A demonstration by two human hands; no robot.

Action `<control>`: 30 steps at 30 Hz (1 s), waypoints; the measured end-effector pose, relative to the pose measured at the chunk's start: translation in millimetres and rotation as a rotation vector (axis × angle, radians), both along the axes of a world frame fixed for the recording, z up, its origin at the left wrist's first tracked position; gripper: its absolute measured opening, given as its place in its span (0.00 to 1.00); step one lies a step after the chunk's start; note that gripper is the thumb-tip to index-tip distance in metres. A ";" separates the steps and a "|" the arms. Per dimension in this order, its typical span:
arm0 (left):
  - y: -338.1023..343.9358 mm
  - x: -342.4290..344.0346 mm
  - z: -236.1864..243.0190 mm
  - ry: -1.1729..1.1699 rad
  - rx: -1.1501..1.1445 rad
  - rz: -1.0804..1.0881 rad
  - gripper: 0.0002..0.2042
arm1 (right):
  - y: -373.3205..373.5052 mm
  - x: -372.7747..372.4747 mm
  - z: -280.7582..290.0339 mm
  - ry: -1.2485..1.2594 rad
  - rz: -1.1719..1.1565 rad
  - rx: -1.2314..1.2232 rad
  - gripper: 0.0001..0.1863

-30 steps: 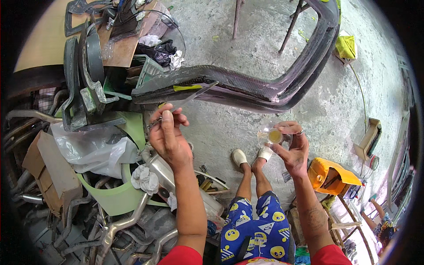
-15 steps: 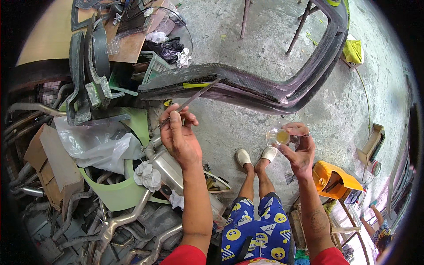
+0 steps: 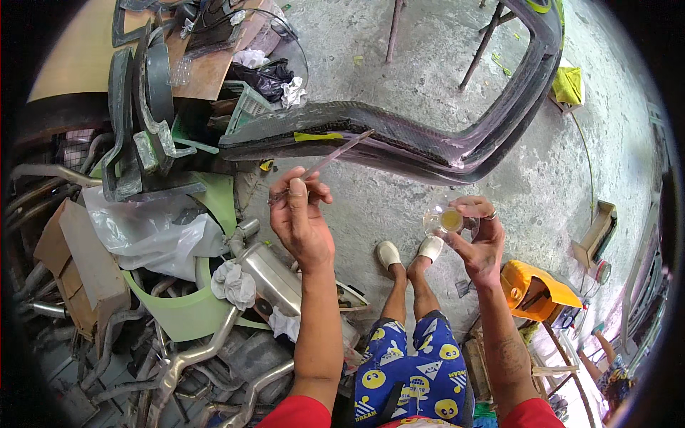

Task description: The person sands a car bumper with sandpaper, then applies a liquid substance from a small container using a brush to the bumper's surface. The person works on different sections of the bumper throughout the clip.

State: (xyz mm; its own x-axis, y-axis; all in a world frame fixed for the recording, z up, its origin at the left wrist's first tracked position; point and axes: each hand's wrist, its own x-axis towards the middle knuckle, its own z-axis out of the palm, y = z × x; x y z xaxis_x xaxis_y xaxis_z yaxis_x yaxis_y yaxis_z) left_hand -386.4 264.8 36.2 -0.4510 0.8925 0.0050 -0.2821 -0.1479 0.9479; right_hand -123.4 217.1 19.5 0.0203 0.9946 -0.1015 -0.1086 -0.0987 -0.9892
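My left hand [image 3: 303,221] pinches a thin brownish stick [image 3: 337,153] between thumb and fingers. The stick slants up to the right, and its tip overlaps the lower bar of a large dark, curved panel frame [image 3: 399,139] with a woven-looking surface. Whether the tip touches the frame, I cannot tell. A strip of yellow-green tape [image 3: 317,136] sits on that bar. Around a small clear cup [image 3: 434,217] with yellowish liquid in it, the fingers of my right hand [image 3: 483,239] are closed. The cup is below the frame, to the right of the stick.
Metal exhaust pipes [image 3: 171,378], a silver muffler [image 3: 270,274], a light-green panel [image 3: 182,314] and clear plastic sheeting [image 3: 153,235] pile up at left. A wooden table [image 3: 71,53] holds dark parts. At right lies a cut orange container [image 3: 524,289]; another person [image 3: 614,378] shows at lower right.
My left hand has moved slightly right and down with the stick, whose tip lies further right along the bar. My right hand and the cup have shifted slightly left.
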 end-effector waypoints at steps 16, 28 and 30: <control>2.8 -12.5 -2.4 -0.153 -0.021 0.134 0.12 | 3.8 -5.2 -0.1 0.000 0.017 0.003 0.23; -2.3 -5.8 2.4 -0.382 -0.095 0.160 0.11 | 2.0 -9.7 -0.5 0.009 0.015 -0.012 0.23; -1.3 -1.6 2.1 -0.496 -0.108 0.158 0.10 | 1.1 -10.5 -1.0 -0.007 0.014 -0.014 0.23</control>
